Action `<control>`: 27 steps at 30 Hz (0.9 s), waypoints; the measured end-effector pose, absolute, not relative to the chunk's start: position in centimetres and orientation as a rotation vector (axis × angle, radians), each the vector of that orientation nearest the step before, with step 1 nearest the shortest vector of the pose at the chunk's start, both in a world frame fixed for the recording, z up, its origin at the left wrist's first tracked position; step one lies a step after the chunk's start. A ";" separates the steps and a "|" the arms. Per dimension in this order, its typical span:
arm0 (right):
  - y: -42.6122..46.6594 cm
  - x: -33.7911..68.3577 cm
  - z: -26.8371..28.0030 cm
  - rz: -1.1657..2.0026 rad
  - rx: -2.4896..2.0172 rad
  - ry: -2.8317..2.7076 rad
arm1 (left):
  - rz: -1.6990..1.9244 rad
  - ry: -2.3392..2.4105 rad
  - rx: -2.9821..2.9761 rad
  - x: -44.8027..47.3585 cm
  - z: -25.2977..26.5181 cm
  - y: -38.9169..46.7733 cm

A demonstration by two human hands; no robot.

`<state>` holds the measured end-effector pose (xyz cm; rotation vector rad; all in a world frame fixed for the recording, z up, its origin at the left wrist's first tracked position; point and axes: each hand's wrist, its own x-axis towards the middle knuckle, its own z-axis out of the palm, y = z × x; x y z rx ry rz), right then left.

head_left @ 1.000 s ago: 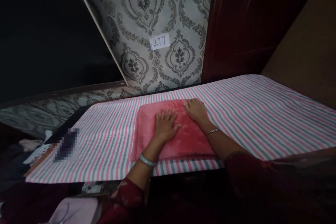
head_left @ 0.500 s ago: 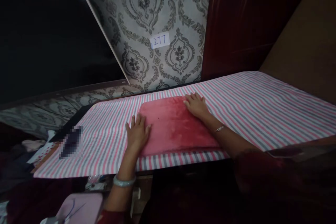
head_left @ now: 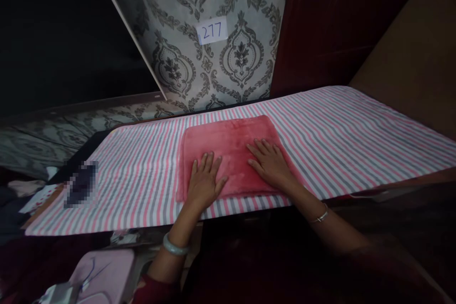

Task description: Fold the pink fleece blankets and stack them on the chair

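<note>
A folded, plush red-pink cloth (head_left: 235,152) lies as a flat rectangle on a striped cover (head_left: 142,171) in pink, grey and white. My left hand (head_left: 205,180) rests on the cloth's front left part, palm down with fingers spread. On the right part of the same cloth, my right hand (head_left: 270,164) also lies flat, its fingers apart. Neither hand grips anything. The cloth's front right corner is partly hidden by my right forearm.
Behind the surface is patterned wallpaper (head_left: 171,66) with a paper label (head_left: 212,31) reading 277. A large dark screen (head_left: 64,38) hangs at the left. A pixelated dark object (head_left: 81,183) lies on the cover's left end. Below stands a pink stool-like seat (head_left: 107,270) with cables.
My right hand has slid from the cloth's far right edge toward me. My left hand has shifted inward from the left edge onto the cloth. The camera view has tilted down slightly.
</note>
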<state>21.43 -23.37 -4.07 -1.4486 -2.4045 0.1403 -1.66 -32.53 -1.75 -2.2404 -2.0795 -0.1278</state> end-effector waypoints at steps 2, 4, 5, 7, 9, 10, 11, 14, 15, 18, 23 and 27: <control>-23.3 21.6 -4.0 0.152 -1.434 -2.396 | -0.137 -2.083 -2.186 -3.4 -1.8 -33.8; -23.6 22.3 -4.0 0.158 -1.371 -2.402 | -0.159 -2.054 -2.159 -5.6 -2.3 -35.5; -23.9 22.9 -4.1 0.158 -1.315 -2.415 | -0.183 -2.023 -2.170 -6.7 -2.7 -36.4; -24.9 24.6 -4.6 0.141 -1.169 -2.453 | -0.256 -1.944 -2.213 -8.9 -3.5 -38.2; -26.1 26.8 -5.5 0.093 -1.053 -2.483 | -0.339 -1.869 -2.246 -10.6 -4.2 -39.6; -26.7 27.9 -6.0 0.064 -1.025 -2.488 | -0.373 -1.843 -2.249 -11.1 -4.4 -40.0; -27.2 29.0 -6.5 0.037 -1.010 -2.484 | -0.395 -1.826 -2.247 -11.5 -4.5 -40.2; -28.2 31.3 -7.7 0.000 -0.979 -2.440 | -0.409 -1.806 -2.246 -12.0 -4.5 -40.1; -28.2 31.6 -7.9 0.002 -0.968 -2.429 | -0.406 -1.805 -2.247 -12.0 -4.4 -39.8; -28.1 31.7 -8.2 -0.010 -0.951 -2.402 | -0.399 -1.808 -2.251 -12.3 -4.6 -39.1; -27.1 30.9 -8.2 -0.116 -0.883 -2.333 | -0.461 -1.790 -2.220 -12.7 -4.7 -38.5; -25.3 31.1 -5.2 -0.097 -0.940 -2.279 | -0.628 -1.749 -2.186 -12.3 -0.9 -37.5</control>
